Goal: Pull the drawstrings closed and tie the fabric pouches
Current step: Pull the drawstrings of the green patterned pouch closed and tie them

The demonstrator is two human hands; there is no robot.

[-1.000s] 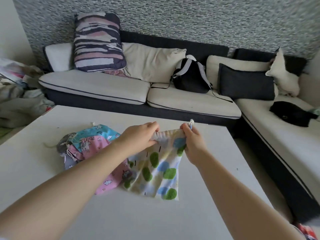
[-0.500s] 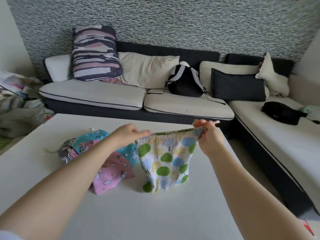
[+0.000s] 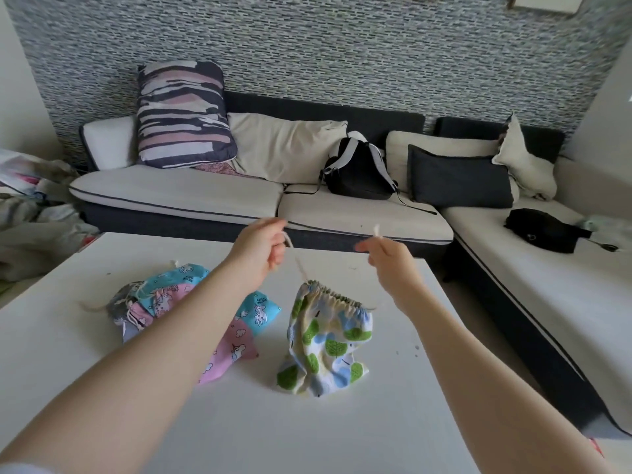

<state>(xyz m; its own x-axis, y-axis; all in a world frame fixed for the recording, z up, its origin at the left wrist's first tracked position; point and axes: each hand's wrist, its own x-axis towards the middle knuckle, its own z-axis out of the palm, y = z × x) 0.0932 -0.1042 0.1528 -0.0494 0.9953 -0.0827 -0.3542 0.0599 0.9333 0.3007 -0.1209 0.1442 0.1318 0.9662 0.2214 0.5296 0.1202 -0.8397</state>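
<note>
A white pouch with green and blue trees (image 3: 325, 340) hangs over the white table (image 3: 239, 422), its bottom crumpled on the surface and its mouth gathered into tight pleats. My left hand (image 3: 261, 248) pinches one pale drawstring end, raised up and to the left of the mouth. My right hand (image 3: 390, 260) pinches the other end, up and to the right. Both cords run down to the gathered mouth. Left of it lies a pile of pouches: a pink one (image 3: 227, 350), a turquoise one (image 3: 186, 273) and a grey one (image 3: 119, 306), partly under my left forearm.
A corner sofa (image 3: 178, 196) stands behind and to the right of the table, with cushions, a black backpack (image 3: 359, 172) and a black bag (image 3: 543, 229) on it. Heaped laundry (image 3: 27, 213) lies at the far left.
The pouch's mouth was stretched wide between my hands. Both hands have since risen and moved outward on the cords, and the mouth is now bunched narrow. The camera has tilted up a little.
</note>
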